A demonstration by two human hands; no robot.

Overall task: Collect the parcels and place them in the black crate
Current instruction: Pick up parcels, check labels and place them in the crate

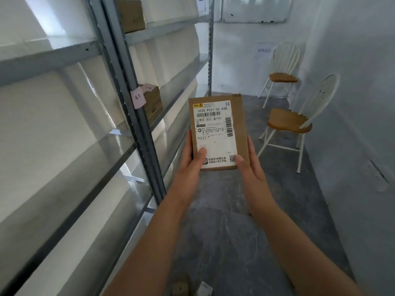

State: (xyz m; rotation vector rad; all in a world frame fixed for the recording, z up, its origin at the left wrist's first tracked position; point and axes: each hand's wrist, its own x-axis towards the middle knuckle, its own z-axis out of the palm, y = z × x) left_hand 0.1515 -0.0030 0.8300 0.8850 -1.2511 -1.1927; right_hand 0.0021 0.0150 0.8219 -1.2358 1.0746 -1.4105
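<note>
Beside the grey metal shelving (136, 116), left hand (192, 161) and right hand (250, 165) clasp the flat brown cardboard parcel (220, 133) by its lower edges; seemingly light, stiff.

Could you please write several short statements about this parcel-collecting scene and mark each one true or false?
1. Both the left hand and the right hand hold the brown parcel. True.
2. The parcel's white shipping label faces away from the camera. False: the label faces the camera, with its barcodes showing.
3. Two chairs, the near chair and the far chair, stand along the wall on the right. True.
4. The black crate stands on the floor between the chairs. False: no black crate is in view.
5. The metal shelving on the left holds no boxes. False: a cardboard box sits on a middle shelf, and another is higher up.
</note>
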